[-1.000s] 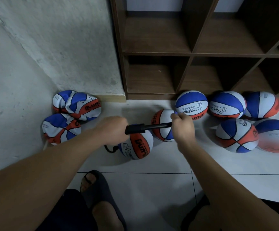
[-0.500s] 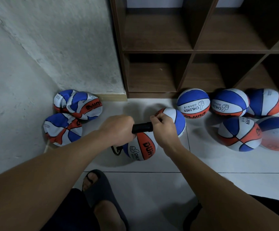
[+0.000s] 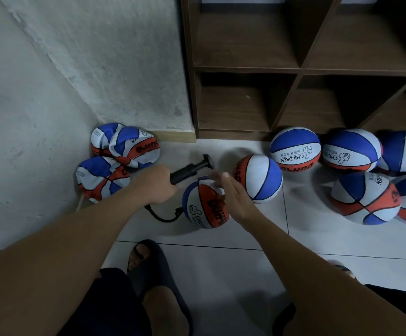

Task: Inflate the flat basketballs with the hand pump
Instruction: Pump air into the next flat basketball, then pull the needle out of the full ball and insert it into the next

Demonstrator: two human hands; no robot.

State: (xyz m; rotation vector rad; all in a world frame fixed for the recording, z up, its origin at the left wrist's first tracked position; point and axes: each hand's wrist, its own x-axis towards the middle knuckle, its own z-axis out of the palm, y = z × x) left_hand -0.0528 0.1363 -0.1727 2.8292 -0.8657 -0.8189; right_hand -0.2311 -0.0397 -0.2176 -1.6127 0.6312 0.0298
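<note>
My left hand grips the barrel of the black hand pump, whose T-handle points up and to the right. A black hose curls from the pump to a red, white and blue basketball on the floor tiles. My right hand is off the pump, fingers apart, resting flat against the right side of that ball. Three crumpled flat balls lie in the wall corner at the left.
Several round balls sit on the floor along the foot of a brown wooden cubby shelf, one just right of my right hand. My sandalled foot is below the ball. A rough grey wall closes the left side.
My right hand pushed the pump handle in toward my left hand, then let go and moved onto the ball. The pump now tilts up, held by my left hand alone.
</note>
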